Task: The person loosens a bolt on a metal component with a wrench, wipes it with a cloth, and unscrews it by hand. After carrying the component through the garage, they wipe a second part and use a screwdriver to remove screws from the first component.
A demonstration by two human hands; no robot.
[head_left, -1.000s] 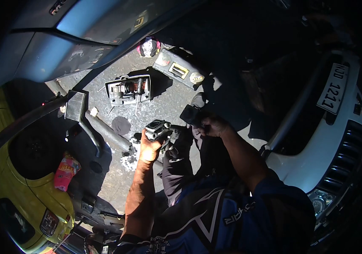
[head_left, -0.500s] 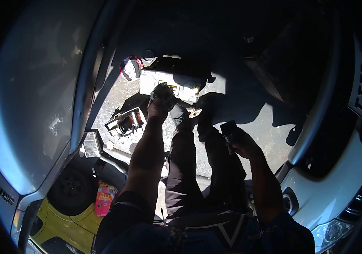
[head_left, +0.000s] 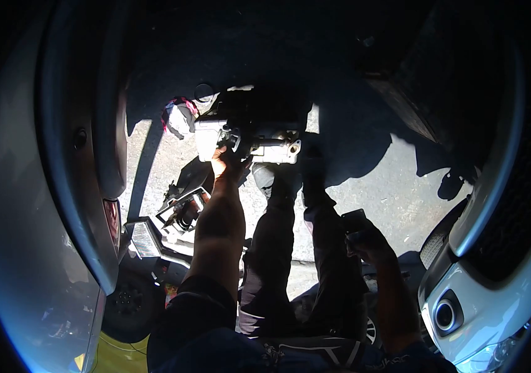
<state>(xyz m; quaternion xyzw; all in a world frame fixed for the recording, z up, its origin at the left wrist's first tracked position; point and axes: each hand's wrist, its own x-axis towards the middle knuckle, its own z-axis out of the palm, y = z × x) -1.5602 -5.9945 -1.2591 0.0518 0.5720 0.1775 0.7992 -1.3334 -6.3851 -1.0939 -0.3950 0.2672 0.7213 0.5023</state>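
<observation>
My left hand (head_left: 227, 164) is closed around a small, dark metal part (head_left: 231, 138), against or just over the pale metal casting (head_left: 206, 144) on the ground. Shadow hides where part and casting meet. At the casting's right end, a flange with a round hole (head_left: 294, 148) catches the light. Over my right thigh, my right hand (head_left: 370, 244) grips a dark, flat rectangular object (head_left: 354, 220); its kind is too dark to make out. Nearer me on the left lies an open-framed part (head_left: 184, 208) with reddish-brown insides.
A pink, white and black bundle (head_left: 180, 117) lies beyond the casting to the left. A vehicle's pale body panel (head_left: 69, 217) rises at left. Another vehicle's front bumper (head_left: 483, 292) stands close at right. A metal bracket or step (head_left: 144, 238) is low on the left.
My left hand has brought the metal part down to the casting's left side. My right hand has shifted slightly right and nearer me, still gripping the dark object. The view has shifted.
</observation>
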